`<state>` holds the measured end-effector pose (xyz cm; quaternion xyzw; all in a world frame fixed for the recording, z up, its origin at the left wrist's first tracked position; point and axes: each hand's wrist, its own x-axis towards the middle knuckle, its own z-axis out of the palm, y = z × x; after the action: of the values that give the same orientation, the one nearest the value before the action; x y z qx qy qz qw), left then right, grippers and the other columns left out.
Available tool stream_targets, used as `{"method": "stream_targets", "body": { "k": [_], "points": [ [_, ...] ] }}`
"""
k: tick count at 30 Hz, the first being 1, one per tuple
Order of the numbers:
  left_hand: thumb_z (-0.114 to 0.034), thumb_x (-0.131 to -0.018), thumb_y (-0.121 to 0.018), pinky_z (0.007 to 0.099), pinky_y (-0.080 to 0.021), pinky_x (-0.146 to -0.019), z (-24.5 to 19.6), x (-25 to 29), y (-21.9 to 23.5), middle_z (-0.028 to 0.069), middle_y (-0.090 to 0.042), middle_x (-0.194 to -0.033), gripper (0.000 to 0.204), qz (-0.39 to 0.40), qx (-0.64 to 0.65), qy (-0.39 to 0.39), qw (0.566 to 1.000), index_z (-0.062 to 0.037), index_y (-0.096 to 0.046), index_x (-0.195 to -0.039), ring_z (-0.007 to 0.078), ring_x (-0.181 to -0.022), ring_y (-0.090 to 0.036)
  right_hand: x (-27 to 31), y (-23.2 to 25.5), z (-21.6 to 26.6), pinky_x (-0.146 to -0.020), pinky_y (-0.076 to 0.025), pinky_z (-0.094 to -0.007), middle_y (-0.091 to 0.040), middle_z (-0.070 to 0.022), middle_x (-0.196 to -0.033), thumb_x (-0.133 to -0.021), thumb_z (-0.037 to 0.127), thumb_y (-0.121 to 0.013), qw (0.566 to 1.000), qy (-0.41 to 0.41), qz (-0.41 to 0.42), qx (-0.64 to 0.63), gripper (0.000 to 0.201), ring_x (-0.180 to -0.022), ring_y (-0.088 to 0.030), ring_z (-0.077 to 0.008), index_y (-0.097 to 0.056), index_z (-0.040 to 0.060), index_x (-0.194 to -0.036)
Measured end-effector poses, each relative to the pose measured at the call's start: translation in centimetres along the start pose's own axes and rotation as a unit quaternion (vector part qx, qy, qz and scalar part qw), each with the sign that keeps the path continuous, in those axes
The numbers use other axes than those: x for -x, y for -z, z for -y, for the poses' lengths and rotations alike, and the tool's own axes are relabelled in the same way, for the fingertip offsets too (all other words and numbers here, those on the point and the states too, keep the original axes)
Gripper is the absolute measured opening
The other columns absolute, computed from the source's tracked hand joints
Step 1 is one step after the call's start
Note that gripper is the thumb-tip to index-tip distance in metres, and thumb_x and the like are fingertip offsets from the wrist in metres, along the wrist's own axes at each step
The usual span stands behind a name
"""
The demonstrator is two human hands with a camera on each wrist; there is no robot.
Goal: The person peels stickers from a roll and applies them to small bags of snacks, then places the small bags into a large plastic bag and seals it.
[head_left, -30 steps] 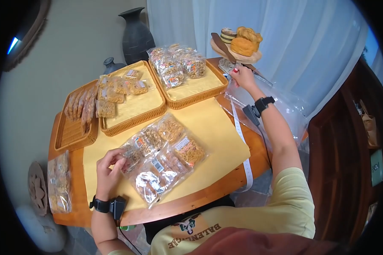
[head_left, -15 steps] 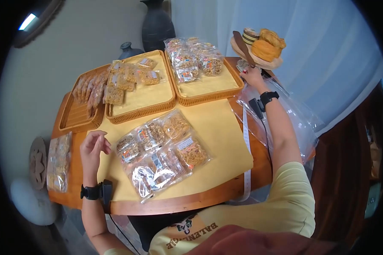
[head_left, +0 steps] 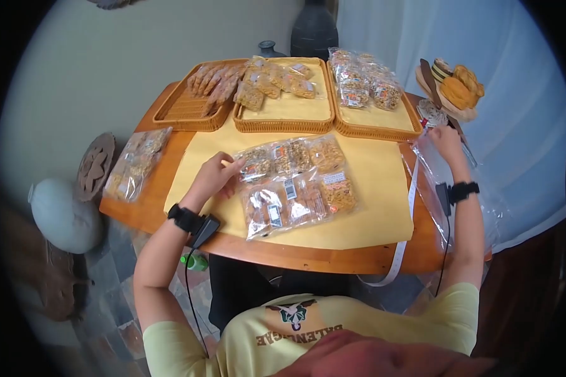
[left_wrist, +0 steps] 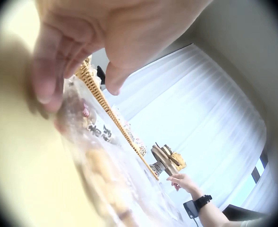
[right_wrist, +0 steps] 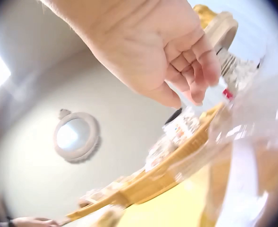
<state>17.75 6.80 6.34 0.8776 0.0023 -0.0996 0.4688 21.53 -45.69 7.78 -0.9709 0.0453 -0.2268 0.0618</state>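
A large clear bag of packed snacks (head_left: 295,188) lies flat on the yellow sheet (head_left: 383,188). At its upper left edge is my left hand (head_left: 217,176), fingers loosely bent; in the left wrist view the fingertips of that hand (left_wrist: 82,42) are by the bag's edge (left_wrist: 106,156), and whether they touch it is unclear. My right hand (head_left: 446,143) hangs over clear empty bags (head_left: 471,188) at the table's right side. The right wrist view shows this hand (right_wrist: 153,52) with loosely curled fingers and nothing in them, beside a small red object (right_wrist: 227,93).
Three wicker trays (head_left: 283,126) line the back, all with wrapped snacks. A cake stand with bread (head_left: 457,94) stands at the back right. Another snack bag (head_left: 135,166) lies at the left edge. A white tape (head_left: 396,261) hangs over the front edge, near the right.
My left hand came off the snack bag, then returned to its upper left edge. My right hand remains near the stand, now slightly apart from the red object. The head view has shifted.
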Motion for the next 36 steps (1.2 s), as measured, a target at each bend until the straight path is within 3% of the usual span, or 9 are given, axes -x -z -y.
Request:
{"method": "stream_targets", "body": {
  "k": [1, 3, 8, 10, 13, 17, 26, 30, 36],
  "points": [
    [-0.037, -0.082, -0.058, 0.0255, -0.044, -0.036, 0.1, -0.1, -0.2, 0.0104, -0.058, -0.063, 0.045, 0.002, 0.032, -0.008, 0.999, 0.0026, -0.044, -0.098, 0.0154, -0.043, -0.055, 1.2, 0.7, 2.0, -0.063, -0.049, -0.0408, -0.062, -0.0174, -0.069, -0.074, 0.022, -0.056, 1.000, 0.006, 0.001, -0.001, 0.027, -0.068, -0.061, -0.0323, -0.061, -0.0023, -0.085],
    [-0.039, -0.080, -0.059, 0.0264, -0.045, -0.035, 0.0, -0.2, -0.3, 0.0118, -0.056, -0.061, 0.054, 0.003, 0.074, 0.004, 0.997, 0.0056, -0.039, -0.102, 0.0166, -0.041, -0.054, 4.1, 1.9, 7.2, -0.052, -0.050, -0.0319, -0.059, -0.0084, -0.064, -0.079, 0.024, -0.057, 0.925, -0.053, 0.208, -0.313, 0.028, -0.058, -0.059, -0.0198, -0.060, -0.0029, -0.088],
    [-0.042, -0.079, -0.060, 0.0251, -0.046, -0.035, 0.5, 0.1, -0.7, 0.0109, -0.053, -0.059, 0.058, 0.008, 0.127, 0.007, 0.992, 0.0088, -0.042, -0.101, 0.0158, -0.041, -0.054, 7.1, -1.5, 14.8, -0.046, -0.047, -0.0213, -0.054, -0.0054, -0.067, -0.081, 0.033, -0.057, 0.864, -0.040, 0.277, -0.418, 0.039, -0.052, -0.053, -0.0106, -0.054, -0.0041, -0.092],
    [-0.041, -0.079, -0.060, 0.0245, -0.046, -0.036, 0.8, 0.3, -0.7, 0.0088, -0.052, -0.058, 0.054, 0.083, 0.130, 0.021, 0.988, 0.0086, -0.047, -0.094, 0.0149, -0.042, -0.055, 6.9, -0.8, 17.3, -0.043, -0.045, -0.0202, -0.051, -0.0039, -0.062, -0.081, 0.036, -0.059, 0.772, -0.091, 0.407, -0.480, 0.038, -0.050, -0.052, -0.0097, -0.054, -0.0016, -0.084],
    [-0.038, -0.079, -0.062, 0.0224, -0.042, -0.034, 0.7, 0.8, -1.3, 0.0059, -0.050, -0.057, 0.044, 0.071, 0.098, 0.026, 0.992, 0.0037, -0.049, -0.082, 0.0117, -0.039, -0.050, 6.7, -1.9, 18.5, -0.039, -0.041, -0.0206, -0.047, -0.0023, -0.057, -0.079, 0.037, -0.060, 0.817, -0.062, 0.370, -0.437, 0.037, -0.046, -0.049, -0.0098, -0.054, 0.0007, -0.078],
    [-0.026, -0.080, -0.062, 0.0205, -0.039, -0.038, 1.1, 0.8, -1.9, 0.0045, -0.050, -0.058, 0.030, 0.049, 0.160, 0.014, 0.986, -0.0004, -0.046, -0.079, 0.0093, -0.043, -0.047, 5.6, -3.8, 17.7, -0.035, -0.037, -0.0211, -0.045, -0.0012, -0.055, -0.078, 0.037, -0.062, 0.788, -0.100, 0.403, -0.455, 0.037, -0.042, -0.045, -0.0097, -0.055, 0.0010, -0.075],
    [-0.015, -0.084, -0.056, 0.0207, -0.041, -0.048, 2.5, 2.2, -2.9, 0.0053, -0.052, -0.080, 0.024, 0.008, 0.343, -0.008, 0.939, -0.0016, -0.042, -0.098, 0.0076, -0.061, -0.048, 7.7, -3.1, 20.3, -0.059, -0.042, -0.0227, -0.059, -0.0034, -0.072, -0.077, 0.023, -0.064, 0.841, 0.003, 0.304, -0.447, 0.024, -0.066, -0.054, -0.0087, -0.060, -0.0004, -0.081],
    [-0.015, -0.086, -0.054, 0.0188, -0.040, -0.049, 3.1, 2.8, -2.0, 0.0037, -0.052, -0.077, 0.025, -0.010, 0.307, -0.022, 0.952, -0.0019, -0.039, -0.101, 0.0073, -0.063, -0.048, 7.9, -2.6, 22.5, -0.068, -0.045, -0.0225, -0.059, -0.0040, -0.087, -0.081, 0.011, -0.058, 0.674, -0.075, 0.359, -0.641, 0.021, -0.076, -0.055, -0.0090, -0.054, -0.0008, -0.098],
    [-0.017, -0.086, -0.054, 0.0212, -0.039, -0.052, 5.5, 3.7, 3.0, 0.0026, -0.051, -0.073, 0.024, -0.068, 0.303, -0.112, 0.944, -0.0045, -0.040, -0.102, 0.0073, -0.063, -0.046, 8.3, -3.6, 26.3, -0.065, -0.046, -0.0221, -0.059, -0.0036, -0.087, -0.081, 0.011, -0.059, 0.651, -0.071, 0.364, -0.662, 0.025, -0.074, -0.057, -0.0089, -0.052, -0.0002, -0.102]
  ]
}}
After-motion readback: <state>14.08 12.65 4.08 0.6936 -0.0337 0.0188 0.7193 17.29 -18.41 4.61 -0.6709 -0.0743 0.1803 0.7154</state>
